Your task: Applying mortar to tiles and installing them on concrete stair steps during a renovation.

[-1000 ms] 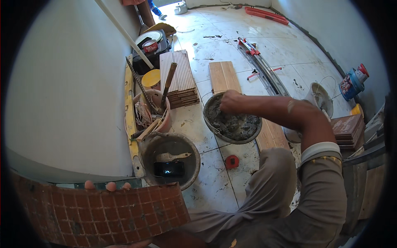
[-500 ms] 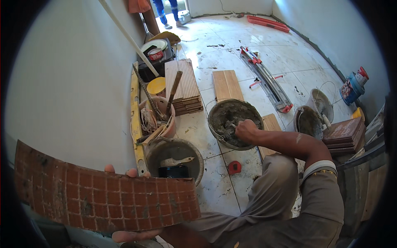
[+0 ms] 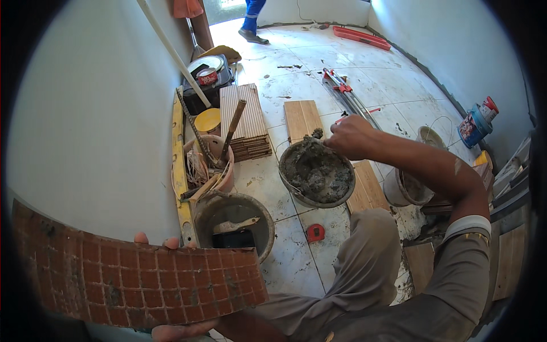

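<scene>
Mortar (image 3: 312,138) has risen to bucket (image 3: 289,186) rim, apparently scooped; right hand (image 3: 352,138) clenched, contents unclear; left hand (image 3: 183,331) clamps tile (image 3: 142,279)

Left palm behind tile (image 3: 165,279), co-worker (image 3: 253,20) cropped at top

The tile (image 3: 142,279) showed a matt, fired-clay back, rough with gridded ridges, while the mortar (image 3: 322,176) looked wet and lumpy. The floor tiles (image 3: 293,251) were smooth and glossy, the long rails (image 3: 357,102) shiny metal, and the trousers (image 3: 370,251) creased, matt cloth.
</scene>
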The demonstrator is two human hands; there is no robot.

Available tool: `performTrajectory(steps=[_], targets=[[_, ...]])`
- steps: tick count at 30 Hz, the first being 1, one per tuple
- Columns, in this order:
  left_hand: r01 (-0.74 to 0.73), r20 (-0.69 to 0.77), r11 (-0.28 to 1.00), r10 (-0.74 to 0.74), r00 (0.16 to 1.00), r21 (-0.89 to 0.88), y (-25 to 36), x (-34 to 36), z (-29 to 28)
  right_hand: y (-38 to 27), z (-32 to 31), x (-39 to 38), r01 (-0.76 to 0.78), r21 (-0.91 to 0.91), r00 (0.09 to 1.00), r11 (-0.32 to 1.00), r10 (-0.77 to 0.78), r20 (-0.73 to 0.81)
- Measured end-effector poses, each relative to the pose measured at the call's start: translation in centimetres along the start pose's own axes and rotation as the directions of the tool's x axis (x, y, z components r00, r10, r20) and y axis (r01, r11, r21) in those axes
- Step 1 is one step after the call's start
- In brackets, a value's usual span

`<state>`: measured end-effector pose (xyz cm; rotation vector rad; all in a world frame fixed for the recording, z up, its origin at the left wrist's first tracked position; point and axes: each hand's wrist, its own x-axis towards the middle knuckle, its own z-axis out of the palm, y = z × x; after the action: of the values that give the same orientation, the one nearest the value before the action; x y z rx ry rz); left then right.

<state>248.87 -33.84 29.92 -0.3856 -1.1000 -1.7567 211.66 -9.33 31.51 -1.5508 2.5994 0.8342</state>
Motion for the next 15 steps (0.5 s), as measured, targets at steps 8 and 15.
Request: performTrajectory(steps=[8, 15], targets=[[0.33, 0.044, 0.943, -0.333, 0.942, 0.05, 2.3, 1.3, -0.7, -1.5, -0.9, 6.3, 0.067, 0.05, 0.973, 0.996, -0.077, 0.22], [0.269, -0.126, 0.958, -0.256, 0.959, 0.099, 1.3, 1.2, 0.4, -3.0, 2.3, 10.5, 0.195, 0.079, 0.952, 0.978, -0.208, 0.225]])
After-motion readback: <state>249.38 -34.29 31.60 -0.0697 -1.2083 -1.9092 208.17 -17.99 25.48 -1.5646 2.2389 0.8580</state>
